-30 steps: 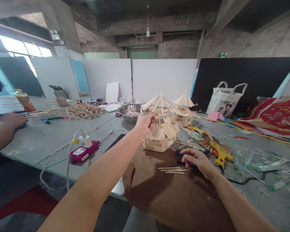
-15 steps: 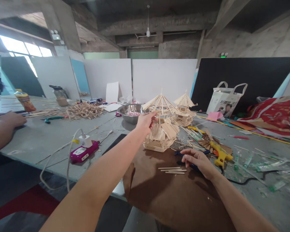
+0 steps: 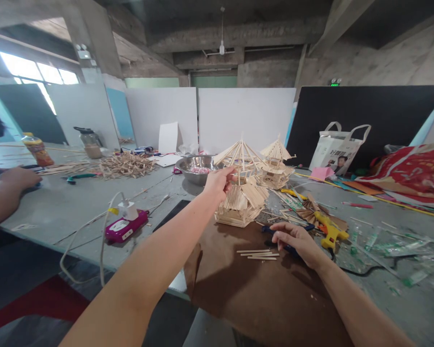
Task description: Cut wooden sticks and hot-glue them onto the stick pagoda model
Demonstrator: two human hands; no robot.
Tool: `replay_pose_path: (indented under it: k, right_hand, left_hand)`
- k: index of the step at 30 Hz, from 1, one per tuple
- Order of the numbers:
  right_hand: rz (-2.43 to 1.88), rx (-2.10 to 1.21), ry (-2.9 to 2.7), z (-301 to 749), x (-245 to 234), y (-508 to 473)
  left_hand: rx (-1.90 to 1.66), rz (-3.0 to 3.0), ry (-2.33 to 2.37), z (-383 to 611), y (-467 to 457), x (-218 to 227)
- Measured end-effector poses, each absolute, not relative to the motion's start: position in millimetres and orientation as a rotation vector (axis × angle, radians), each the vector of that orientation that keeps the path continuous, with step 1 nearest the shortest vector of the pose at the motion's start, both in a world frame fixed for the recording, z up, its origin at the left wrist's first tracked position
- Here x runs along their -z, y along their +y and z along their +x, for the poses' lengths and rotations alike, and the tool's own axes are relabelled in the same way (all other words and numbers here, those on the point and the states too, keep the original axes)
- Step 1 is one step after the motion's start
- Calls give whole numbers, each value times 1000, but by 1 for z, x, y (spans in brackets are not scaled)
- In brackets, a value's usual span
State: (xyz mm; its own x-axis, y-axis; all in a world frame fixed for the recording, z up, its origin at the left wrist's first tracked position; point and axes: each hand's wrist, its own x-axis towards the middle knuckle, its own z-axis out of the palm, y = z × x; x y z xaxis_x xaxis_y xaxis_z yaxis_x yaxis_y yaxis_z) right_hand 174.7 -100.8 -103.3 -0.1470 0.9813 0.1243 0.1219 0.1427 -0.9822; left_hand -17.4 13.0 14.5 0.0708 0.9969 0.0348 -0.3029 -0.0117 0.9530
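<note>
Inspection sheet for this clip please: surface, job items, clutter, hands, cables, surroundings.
Surface: grey table, littered with scraps; brown sheet in front of the wearer.
Job items: near model of sticks, roof gapped; far model behind it; loose sticks on the sheet.
Clutter: stick pile, metal bowl, glue gun, plastic wrappers.
Hands: left hand at the near model, grip unclear; right hand by a blue tool, grip unclear.
Cables: white cable looping off the table edge near a purple power strip; black cable at right.
Surroundings: white panels, black panel; another person's hand at far left.
</note>
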Motion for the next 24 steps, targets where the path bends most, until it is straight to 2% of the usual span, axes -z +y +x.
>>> replay_pose_path:
  k: [24]
  right_hand:
    - [-1145,-1151,-1457,174,102,-101]
  left_hand:
    - [-1100,859,713,-24,13,-24]
